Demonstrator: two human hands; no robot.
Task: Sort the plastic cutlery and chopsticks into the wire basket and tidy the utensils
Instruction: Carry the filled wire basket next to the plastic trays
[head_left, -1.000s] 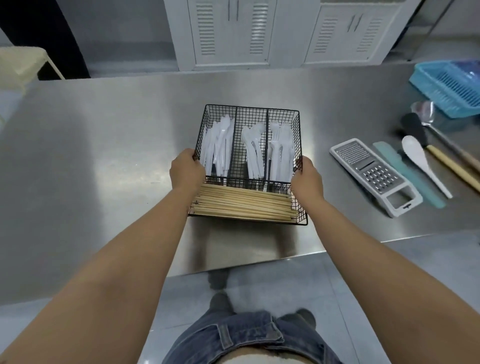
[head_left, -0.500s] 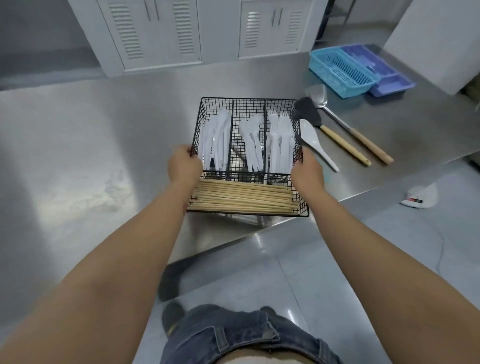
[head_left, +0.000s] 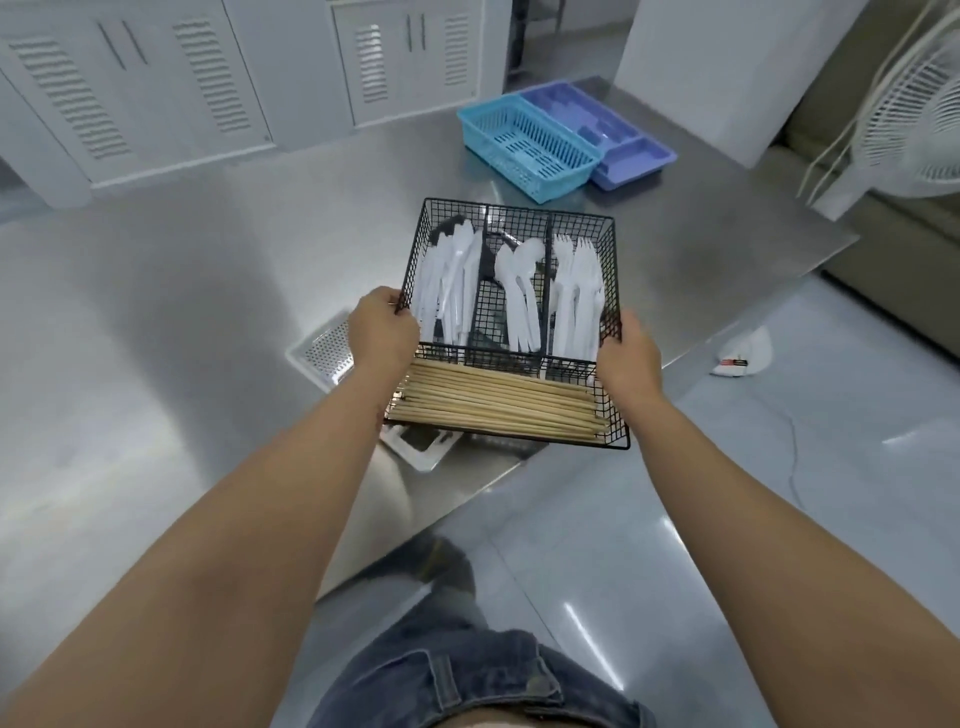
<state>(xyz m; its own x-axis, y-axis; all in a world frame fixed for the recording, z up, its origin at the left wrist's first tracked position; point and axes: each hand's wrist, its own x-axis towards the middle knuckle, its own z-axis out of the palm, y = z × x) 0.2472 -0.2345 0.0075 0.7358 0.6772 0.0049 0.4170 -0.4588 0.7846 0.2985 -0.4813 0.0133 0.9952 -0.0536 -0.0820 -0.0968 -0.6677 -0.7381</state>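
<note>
A commercial-style kitchen: a broad stainless-steel surface (head_left: 182, 291), white louvred cabinets (head_left: 130, 88) behind, plastic cutlery trays (head_left: 530, 140), a metal grater (head_left: 324, 356), and a standing fan (head_left: 914, 114) at right.

Was a black wire basket (head_left: 519, 223), rect., w/ 3 long compartments side by side + 1 crosswise at the near end. Got held up in the air, left hand (head_left: 382, 332) gripping the left wall & right hand (head_left: 628, 353) the right wall. Had white plastic knives (head_left: 449, 291) in the left slot, spoons (head_left: 519, 291) in the middle, forks (head_left: 576, 291) on the right, all lengthwise, spoon bowls & fork tines toward the far end. Had wooden chopsticks (head_left: 498, 402) stacked crosswise in the near compartment, pretty neat, filling it side to side.
</note>
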